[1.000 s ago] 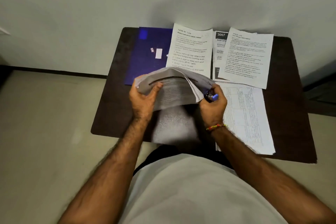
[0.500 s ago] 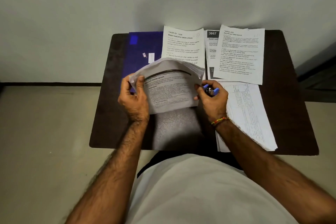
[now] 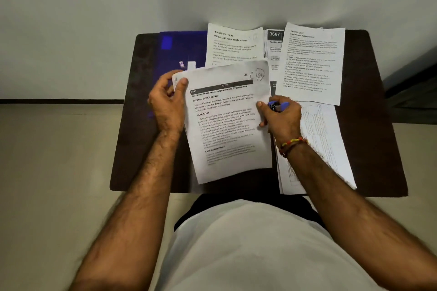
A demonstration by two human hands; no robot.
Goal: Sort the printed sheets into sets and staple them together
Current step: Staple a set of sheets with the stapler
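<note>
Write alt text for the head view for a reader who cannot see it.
A person's left hand pinches the top corner of a printed sheet set over a dark table, while the right hand grips a blue stapler at its edge.

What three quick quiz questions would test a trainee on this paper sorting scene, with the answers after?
1. True or false: the left hand pinches the top left corner of the held sheets.
2. What does the right hand hold besides the paper? A) pen B) blue stapler C) scissors
3. Fill in: the sheet headed Wipe balcony table clean lies beside a blue ____.

Key: 1 true; 2 B; 3 folder.
</note>
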